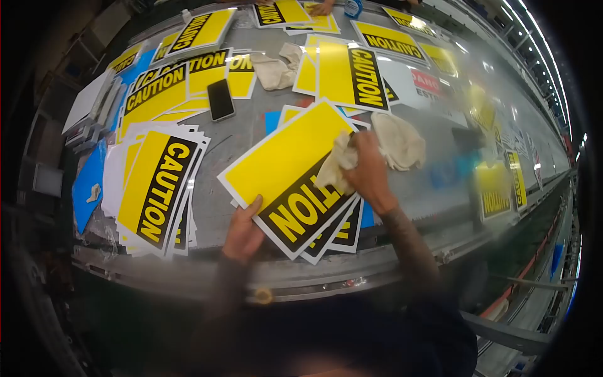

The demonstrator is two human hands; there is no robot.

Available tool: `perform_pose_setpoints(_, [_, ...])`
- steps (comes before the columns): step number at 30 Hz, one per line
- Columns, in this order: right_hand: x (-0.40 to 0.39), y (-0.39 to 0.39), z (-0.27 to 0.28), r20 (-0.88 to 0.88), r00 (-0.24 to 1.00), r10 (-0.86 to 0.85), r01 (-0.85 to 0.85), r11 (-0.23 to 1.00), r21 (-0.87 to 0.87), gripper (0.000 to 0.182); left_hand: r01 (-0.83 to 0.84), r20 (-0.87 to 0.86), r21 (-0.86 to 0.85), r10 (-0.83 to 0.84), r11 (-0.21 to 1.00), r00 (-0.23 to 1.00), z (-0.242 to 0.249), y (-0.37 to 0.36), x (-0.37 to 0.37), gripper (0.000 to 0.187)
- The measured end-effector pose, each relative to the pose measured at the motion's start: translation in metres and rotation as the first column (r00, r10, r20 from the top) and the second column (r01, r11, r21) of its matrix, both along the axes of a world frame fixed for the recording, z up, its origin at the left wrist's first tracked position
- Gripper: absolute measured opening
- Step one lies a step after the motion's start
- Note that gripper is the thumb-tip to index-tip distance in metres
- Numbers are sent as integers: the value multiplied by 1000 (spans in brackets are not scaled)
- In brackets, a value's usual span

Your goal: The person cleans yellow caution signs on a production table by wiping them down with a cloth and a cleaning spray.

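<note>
A yellow and black caution sign (276, 157) lies at a slant on top of several similar signs in front of me. My left hand (244, 234) grips its near left edge, thumb on the face and the other fingers hidden beneath. Bunched in my right hand (367, 166) is a cream cloth (334, 164), pressed on the sign and covering part of its lettering. Just right of that hand lies a second cream cloth (399, 141). To the left sits a stack of caution signs (157, 182), fanned unevenly.
A black phone (220, 100) lies on the grey table (213, 151) beyond the sign. Another cloth (276, 69) rests among more caution signs (348, 72) farther back. Another person's hand (321, 8) shows at the far edge. Blurred signs (493, 188) lie at the right.
</note>
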State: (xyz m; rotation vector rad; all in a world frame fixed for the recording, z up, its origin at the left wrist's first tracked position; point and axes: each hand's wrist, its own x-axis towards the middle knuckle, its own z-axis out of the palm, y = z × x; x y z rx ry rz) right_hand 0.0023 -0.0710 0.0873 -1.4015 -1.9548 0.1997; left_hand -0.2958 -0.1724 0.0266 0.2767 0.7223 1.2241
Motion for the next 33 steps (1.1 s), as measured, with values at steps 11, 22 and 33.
perform_pose_setpoints(11, [-71, -47, -61, 400, 720, 567, -611, 791, -22, 10, -62, 20, -140, 65, 988, 998, 8, 4, 5, 47])
perform_pose_setpoints(22, [-61, -15, -83, 131, 964, 233, -209, 962, -174, 36, -100, -47, -214, 92, 972, 995, 13, 3, 7, 48])
perform_pose_setpoints(33, [11, 80, -53, 159, 967, -200, 213, 974, -74, 27, -116, -30, -201, 112, 973, 993, 14, 0, 6, 46])
